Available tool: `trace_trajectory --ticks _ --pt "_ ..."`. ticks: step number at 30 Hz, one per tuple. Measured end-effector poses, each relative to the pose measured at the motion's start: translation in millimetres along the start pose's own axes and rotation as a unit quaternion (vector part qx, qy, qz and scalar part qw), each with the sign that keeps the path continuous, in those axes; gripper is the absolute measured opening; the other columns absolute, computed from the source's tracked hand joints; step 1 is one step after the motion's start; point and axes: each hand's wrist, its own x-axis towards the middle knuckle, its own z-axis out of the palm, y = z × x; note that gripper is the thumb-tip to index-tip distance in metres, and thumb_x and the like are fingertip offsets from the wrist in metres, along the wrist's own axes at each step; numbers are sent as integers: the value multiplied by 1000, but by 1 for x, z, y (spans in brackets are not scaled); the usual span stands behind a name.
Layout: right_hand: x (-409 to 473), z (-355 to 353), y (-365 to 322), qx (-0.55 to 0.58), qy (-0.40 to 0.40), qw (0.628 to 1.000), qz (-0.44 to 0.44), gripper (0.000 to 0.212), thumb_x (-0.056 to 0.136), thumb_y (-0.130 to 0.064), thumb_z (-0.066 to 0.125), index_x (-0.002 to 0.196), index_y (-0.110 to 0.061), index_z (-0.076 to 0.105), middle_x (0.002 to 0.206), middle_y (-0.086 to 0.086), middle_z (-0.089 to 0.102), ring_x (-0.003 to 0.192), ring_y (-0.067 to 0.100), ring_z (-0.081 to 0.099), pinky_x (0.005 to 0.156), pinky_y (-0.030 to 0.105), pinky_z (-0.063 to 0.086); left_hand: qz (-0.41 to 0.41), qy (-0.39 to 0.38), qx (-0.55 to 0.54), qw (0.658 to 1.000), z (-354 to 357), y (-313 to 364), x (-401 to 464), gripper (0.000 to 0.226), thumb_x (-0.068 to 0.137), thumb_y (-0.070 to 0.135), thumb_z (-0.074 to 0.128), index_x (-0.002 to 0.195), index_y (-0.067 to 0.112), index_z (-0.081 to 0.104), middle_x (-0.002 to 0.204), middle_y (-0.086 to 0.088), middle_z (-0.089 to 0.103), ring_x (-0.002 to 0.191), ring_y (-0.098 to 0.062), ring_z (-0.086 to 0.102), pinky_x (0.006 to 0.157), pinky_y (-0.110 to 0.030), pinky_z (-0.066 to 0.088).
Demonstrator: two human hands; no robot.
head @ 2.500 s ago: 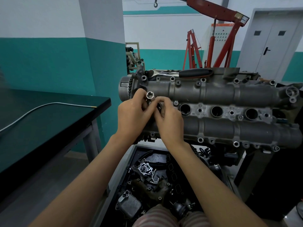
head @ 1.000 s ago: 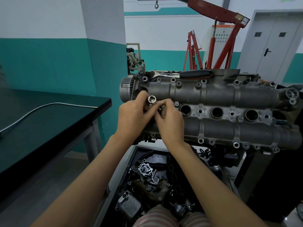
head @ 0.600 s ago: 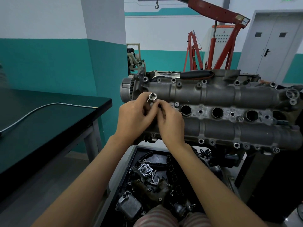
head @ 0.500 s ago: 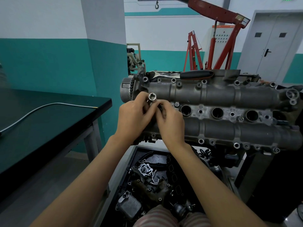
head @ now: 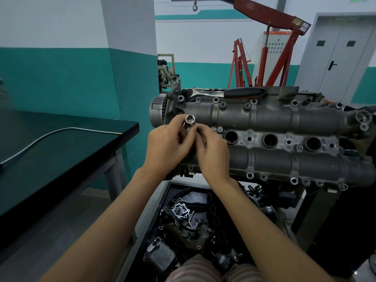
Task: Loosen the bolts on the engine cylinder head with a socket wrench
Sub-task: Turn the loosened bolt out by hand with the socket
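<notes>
- Grey cast metal makes up the engine cylinder head, which lies lengthwise across the middle of the view on a stand, with two long rounded housings running side by side and a flat strip between them.
- That strip carries three round dark bores in a row, and small bolts with bright washers dot the upper and lower edges.
- A toothed sprocket sits on the head's left end.
- The socket wrench, chrome with a black grip, lies flat along the head's far top edge, apart from both hands.
- The left hand has its fingers curled round a short chrome socket, whose open end faces the camera, held just in front of the head's left end.
- The right hand has its fingertips bent in against the lower part of that socket; it seems to pinch a small piece there, but the fingers hide it.
- Below the head stands a black parts bin, holding dark engine pieces, a bright metal gasket-like plate, a length of chain and a finned block.
- A dark-topped table stands to the left with a grey cable lying across it.
</notes>
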Motion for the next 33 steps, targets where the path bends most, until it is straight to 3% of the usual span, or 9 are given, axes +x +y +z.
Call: trace_trajectory --ticks 3,6,10,17,19,21,23,29,33 --pt "1 1 2 -15 1 1000 14 18 93 -20 53 107 -15 62 58 -14 49 51 -1 44 50 14 28 -2 7 3 1000 1 -1 1 18 86 24 61 85 5 60 50 13 38 42 -9 34 44 -30 40" --pt "2 2 3 -21 7 999 39 12 89 -22 59 98 -14 58 50 -13 35 45 2 40 46 16 26 -7 18 1 1000 3 -1 1 26 83 27 66 75 4 55 49 10 36 42 -10 32 42 -30 38" --pt "0 2 5 -4 0 1000 31 7 90 -17 56 87 -11 55 52 -10 40 47 6 39 48 23 29 -8 17 -13 1000 3 -1 0 30 82 31 66 75 4 55 50 8 41 42 -10 36 43 -30 38" --pt "0 -1 -1 9 0 1000 -2 23 94 -18 49 113 -15 63 87 -2 69 75 12 62 65 26 48 3 2 -14 1000 -1 1 0 18 86 20 60 98 7 64 54 13 45 45 -7 40 45 -31 44" --pt "1 0 0 -6 -4 1000 -2 24 95 -20 49 115 -15 62 79 -7 66 69 7 60 61 20 44 5 2 -12 1000 -1 0 0 17 86 18 60 97 6 64 53 12 46 44 -9 42 45 -34 44" --pt "2 2 1 -21 2 1000 12 24 94 -23 51 114 -14 60 60 -14 50 54 0 48 53 12 33 1 6 -12 1000 -1 -1 0 16 86 19 60 93 5 64 52 11 44 44 -10 41 44 -35 44" --pt "2 3 3 -23 7 999 30 23 91 -24 56 111 -12 58 52 -13 37 46 2 39 48 15 29 -15 16 -21 1000 2 -1 -1 19 86 23 62 86 4 62 51 7 43 43 -12 39 44 -35 43" --pt "2 3 4 -15 7 999 34 12 89 -19 57 83 -16 48 50 -10 36 45 5 36 48 25 27 -31 23 -38 999 4 0 -1 30 81 31 67 75 5 54 50 1 48 43 -14 42 45 -30 39" --pt "0 1 4 0 2 1000 16 7 92 -16 52 92 -11 57 57 -11 46 52 6 43 52 25 33 -16 13 -26 999 1 0 -1 23 83 29 66 87 7 59 53 9 49 46 -6 40 47 -29 42"
